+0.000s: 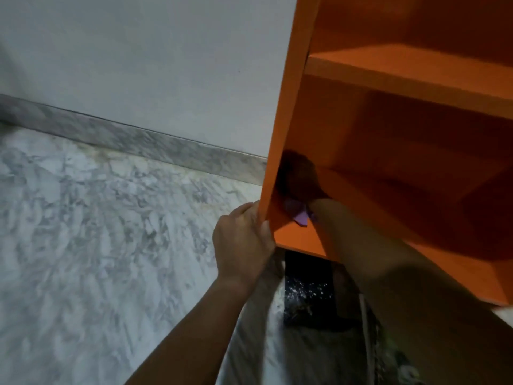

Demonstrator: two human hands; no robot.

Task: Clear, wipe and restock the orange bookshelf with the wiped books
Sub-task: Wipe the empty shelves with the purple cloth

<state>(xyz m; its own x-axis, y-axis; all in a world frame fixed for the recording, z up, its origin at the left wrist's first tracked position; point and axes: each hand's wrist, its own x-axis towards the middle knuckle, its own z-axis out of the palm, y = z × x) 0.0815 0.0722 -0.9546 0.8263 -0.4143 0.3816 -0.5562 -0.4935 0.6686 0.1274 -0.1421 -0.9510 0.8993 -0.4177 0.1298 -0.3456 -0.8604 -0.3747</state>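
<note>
Orange bookshelf (291, 87) (unlabelled), left hand (241, 240) gripping

Left grip (244, 234) closed w/ fingers curled, arm extended fwd, right grip (298, 179) shadowed, palm down, forearm reaching in
</note>
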